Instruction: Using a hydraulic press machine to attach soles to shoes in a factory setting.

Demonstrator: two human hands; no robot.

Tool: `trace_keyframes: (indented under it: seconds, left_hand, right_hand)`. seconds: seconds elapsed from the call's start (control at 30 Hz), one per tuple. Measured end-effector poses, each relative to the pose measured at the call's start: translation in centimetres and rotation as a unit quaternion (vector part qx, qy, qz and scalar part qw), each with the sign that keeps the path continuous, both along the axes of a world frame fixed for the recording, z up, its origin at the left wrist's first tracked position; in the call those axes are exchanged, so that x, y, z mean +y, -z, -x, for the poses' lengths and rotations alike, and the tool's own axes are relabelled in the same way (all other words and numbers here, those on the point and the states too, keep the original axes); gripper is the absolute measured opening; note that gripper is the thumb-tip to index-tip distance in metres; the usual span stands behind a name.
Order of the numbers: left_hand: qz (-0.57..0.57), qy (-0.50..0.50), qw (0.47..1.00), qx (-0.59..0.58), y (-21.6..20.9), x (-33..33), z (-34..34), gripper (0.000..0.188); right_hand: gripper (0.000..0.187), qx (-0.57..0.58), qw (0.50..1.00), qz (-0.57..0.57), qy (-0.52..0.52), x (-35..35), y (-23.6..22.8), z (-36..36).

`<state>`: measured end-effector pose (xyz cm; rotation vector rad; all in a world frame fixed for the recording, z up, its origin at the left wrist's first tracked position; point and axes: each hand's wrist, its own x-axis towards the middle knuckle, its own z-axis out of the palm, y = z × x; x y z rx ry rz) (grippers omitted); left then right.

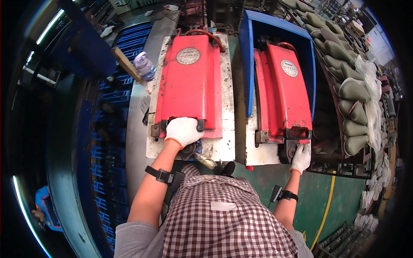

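Two red mould presses side by side on pale, worn bases. Left press [189,84] lies shut; right press [284,90] sits inside a blue guard [249,64]. Rack of olive shoe lasts [350,86] far right. Left hand [183,131], white-gloved, clenched over the left press's front handle. Right hand [300,158], gloved, wrapped on the dark knob [291,151] under the right press's latch. Judgement: grip square, lift evenly, keep fingers off the hinge line.
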<state>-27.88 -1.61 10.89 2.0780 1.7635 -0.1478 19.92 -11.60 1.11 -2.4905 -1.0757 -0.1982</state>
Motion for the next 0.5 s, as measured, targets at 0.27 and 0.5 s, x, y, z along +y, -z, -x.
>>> trace_keyframes:
  seconds: [0.27, 0.5]
  left_hand:
    - [0.002, 0.009, 1.000, 0.026, 0.4, 0.2, -0.1, 0.045]
    - [-0.008, 0.013, 0.999, 0.028, 0.0, 0.1, -0.5, 0.044]
  right_hand:
    - [0.036, 0.024, 0.999, 0.036, 0.027, 0.2, -1.5, 0.8]
    - [0.040, 0.043, 0.997, 0.054, 0.033, 0.1, -2.2, 1.1]
